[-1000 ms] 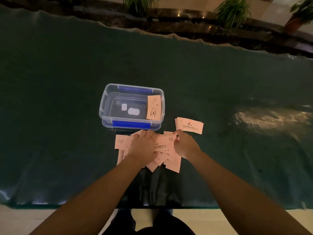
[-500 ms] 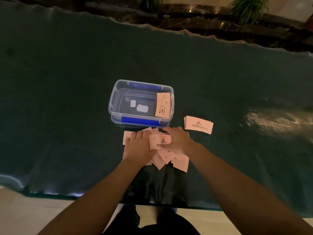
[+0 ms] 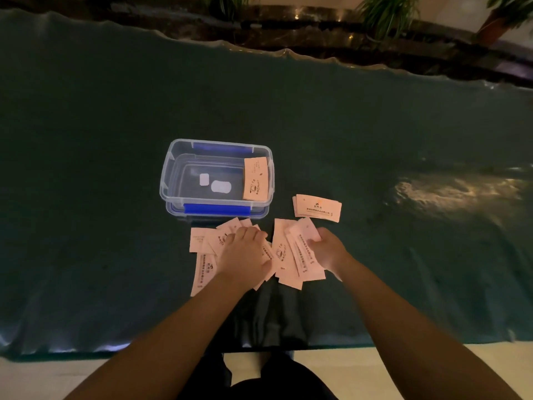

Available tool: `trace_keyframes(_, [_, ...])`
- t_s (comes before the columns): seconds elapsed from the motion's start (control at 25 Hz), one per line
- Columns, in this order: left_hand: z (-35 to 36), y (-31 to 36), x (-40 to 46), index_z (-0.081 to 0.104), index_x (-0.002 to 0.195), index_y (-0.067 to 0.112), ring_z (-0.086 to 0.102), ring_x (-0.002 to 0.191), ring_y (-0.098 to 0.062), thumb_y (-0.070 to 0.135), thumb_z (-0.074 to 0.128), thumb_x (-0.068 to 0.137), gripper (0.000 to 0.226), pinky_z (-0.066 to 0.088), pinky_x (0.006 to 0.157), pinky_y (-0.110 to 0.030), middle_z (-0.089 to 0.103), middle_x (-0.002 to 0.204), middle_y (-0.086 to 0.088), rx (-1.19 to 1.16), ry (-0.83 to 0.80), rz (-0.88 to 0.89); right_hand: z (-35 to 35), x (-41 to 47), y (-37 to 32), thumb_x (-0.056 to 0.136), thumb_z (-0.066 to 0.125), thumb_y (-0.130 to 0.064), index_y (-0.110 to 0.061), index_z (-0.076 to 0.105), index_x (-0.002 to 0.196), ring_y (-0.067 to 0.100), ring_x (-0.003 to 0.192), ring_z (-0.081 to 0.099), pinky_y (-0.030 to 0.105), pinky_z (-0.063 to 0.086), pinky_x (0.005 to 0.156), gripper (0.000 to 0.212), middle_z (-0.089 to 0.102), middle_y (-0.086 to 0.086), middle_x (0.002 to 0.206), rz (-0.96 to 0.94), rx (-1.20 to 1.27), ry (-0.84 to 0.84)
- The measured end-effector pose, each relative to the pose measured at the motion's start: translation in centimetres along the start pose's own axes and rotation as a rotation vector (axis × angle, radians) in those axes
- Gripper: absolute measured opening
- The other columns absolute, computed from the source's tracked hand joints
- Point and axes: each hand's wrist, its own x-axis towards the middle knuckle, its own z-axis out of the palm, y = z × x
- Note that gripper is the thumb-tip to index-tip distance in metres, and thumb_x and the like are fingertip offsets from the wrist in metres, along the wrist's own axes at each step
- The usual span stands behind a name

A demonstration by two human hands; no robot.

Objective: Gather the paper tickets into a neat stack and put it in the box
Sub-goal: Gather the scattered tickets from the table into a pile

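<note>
Several pink paper tickets (image 3: 202, 255) lie scattered on the dark green table, just in front of a clear plastic box (image 3: 170, 180) with blue clips. One ticket (image 3: 255, 179) leans inside the box against its right wall. A small neat stack of tickets (image 3: 317, 208) rests to the right of the box. My left hand (image 3: 245, 252) presses flat on the left part of the scatter, fingers spread. My right hand (image 3: 328, 249) grips a fan of several tickets (image 3: 300, 255) at its right edge, thumb on top.
The table (image 3: 86, 168) has a glossy cover whose wavy far edge runs across the top, with potted plants (image 3: 386, 13) behind it. The near edge is just below my forearms. A bright reflection (image 3: 450, 192) lies on the right.
My hands have moved apart, splitting the pile. My right hand has drawn a bunch of tickets to the right and holds them fanned, while my left hand stays on the left group.
</note>
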Motion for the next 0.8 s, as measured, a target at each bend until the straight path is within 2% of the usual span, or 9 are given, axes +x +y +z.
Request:
trace_keyframes(0.12, [0.4,1.2,0.6,0.032,0.155,0.025,0.025,0.153,-0.027,0.057,0.066,0.088,0.082,0.014,0.125,-0.052,0.034,0.165,-0.001,0.027,-0.054,0.076,-0.1,-0.6,2.4,0.109,0.05,-0.02,-0.013,0.059,0.13,0.014,0.085,0.062,0.031,0.047,0.063,0.024,0.065,0.002,0.107,0.197,0.26,0.05])
trace_keyframes(0.24, [0.9,2.4,1.5,0.026,0.159,0.021,0.017,0.156,-0.034,0.059,0.064,0.087,0.09,0.006,0.125,-0.056,0.03,0.167,-0.007,0.121,-0.146,0.093,0.6,-1.1,3.7,0.107,0.051,-0.016,-0.017,0.063,0.117,0.025,0.094,0.073,0.04,0.06,0.076,0.016,0.072,0.005,0.107,0.281,0.459,0.051])
trace_keyframes(0.4, [1.7,3.6,1.8,0.031,0.157,0.016,0.017,0.156,-0.037,0.055,0.064,0.088,0.086,0.003,0.126,-0.056,0.036,0.164,-0.011,0.147,-0.218,0.106,1.5,-1.5,4.3,0.106,0.052,-0.014,-0.019,0.065,0.1,0.019,0.082,0.072,0.032,0.053,0.058,0.015,0.073,0.005,0.097,0.304,0.61,0.121])
trace_keyframes(0.52, [2.2,4.2,1.4,0.037,0.154,0.015,0.024,0.153,-0.038,0.053,0.064,0.09,0.079,0.003,0.126,-0.057,0.042,0.16,-0.013,0.172,-0.203,0.151,1.8,-1.6,5.0,0.103,0.052,-0.01,-0.017,0.066,0.092,0.02,0.078,0.068,0.034,0.053,0.062,0.02,0.071,0.004,0.091,0.346,0.727,0.175])
trace_keyframes(0.72, [3.0,5.4,-0.2,0.037,0.151,0.018,0.032,0.148,-0.037,0.061,0.065,0.086,0.083,0.01,0.127,-0.056,0.046,0.154,-0.014,0.105,-0.185,0.235,1.9,-2.0,5.3,0.1,0.052,-0.007,-0.016,0.07,0.098,0.025,0.085,0.073,0.035,0.054,0.062,0.02,0.076,0.008,0.097,0.312,0.776,0.118])
trace_keyframes(0.8, [3.5,5.9,-1.1,0.031,0.153,0.019,0.029,0.15,-0.036,0.058,0.066,0.084,0.087,0.01,0.127,-0.056,0.038,0.16,-0.014,0.063,-0.202,0.276,1.8,-2.0,5.0,0.099,0.053,-0.006,-0.017,0.07,0.099,0.025,0.085,0.074,0.034,0.054,0.061,0.02,0.077,0.008,0.097,0.302,0.791,0.117])
